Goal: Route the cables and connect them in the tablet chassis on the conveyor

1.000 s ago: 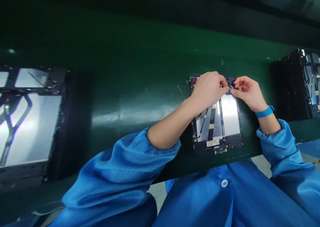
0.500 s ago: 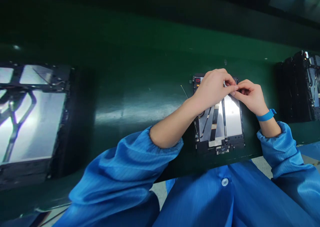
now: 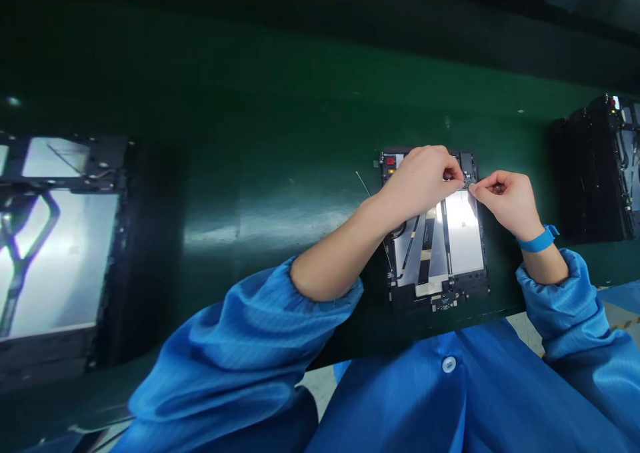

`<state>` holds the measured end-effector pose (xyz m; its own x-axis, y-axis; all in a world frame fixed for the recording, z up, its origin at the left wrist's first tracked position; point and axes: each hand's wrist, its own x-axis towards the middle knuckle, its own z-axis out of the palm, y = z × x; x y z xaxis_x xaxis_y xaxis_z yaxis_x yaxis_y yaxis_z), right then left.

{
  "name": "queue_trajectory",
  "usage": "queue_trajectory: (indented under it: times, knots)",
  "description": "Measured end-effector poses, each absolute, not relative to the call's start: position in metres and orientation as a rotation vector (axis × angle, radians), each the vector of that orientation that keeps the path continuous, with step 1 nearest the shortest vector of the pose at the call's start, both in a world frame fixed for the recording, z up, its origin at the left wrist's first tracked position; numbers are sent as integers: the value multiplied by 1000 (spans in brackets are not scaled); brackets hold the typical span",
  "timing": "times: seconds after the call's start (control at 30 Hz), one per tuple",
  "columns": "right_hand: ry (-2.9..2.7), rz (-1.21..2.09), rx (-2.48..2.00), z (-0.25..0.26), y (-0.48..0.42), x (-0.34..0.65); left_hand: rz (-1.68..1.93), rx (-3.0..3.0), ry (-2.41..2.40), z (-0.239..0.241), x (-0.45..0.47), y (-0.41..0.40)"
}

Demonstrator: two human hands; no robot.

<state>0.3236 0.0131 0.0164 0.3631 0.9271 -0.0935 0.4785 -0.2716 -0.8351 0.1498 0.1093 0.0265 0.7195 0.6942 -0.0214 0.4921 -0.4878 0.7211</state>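
Observation:
An opened tablet point(image 3: 435, 253) lies back-up on the green belt, showing silver plates, black ribbon cables and a dark frame. My left hand point(image 3: 423, 180) rests over its upper part, fingers curled and pinched on something small near the top right corner. My right hand point(image 3: 505, 200), with a blue wristband, is pinched too, fingertips meeting the left hand's at a small dark part point(image 3: 469, 182) on the tablet's top edge. What the fingers hold is too small to name.
The green conveyor belt point(image 3: 280, 173) runs left to right. Another opened tablet point(image 3: 55, 246) lies at the far left, and a dark one point(image 3: 600, 166) at the right edge. A thin wire point(image 3: 363, 183) sticks out left of the middle tablet.
My right hand has drawn slightly right and down from the left hand; the fingertips still meet at the tablet's top right corner. The left hand stays nearly in place.

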Motion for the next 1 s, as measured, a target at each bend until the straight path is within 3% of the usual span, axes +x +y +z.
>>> queue_trajectory:
  times: [0.53, 1.0]
  knots:
    - [-1169, 773, -1597, 9, 19, 328, 405, 2231, 729, 29, 160, 108]
    - [-1229, 949, -1583, -5, 28, 333, 331, 2184, 1051, 31, 162, 107]
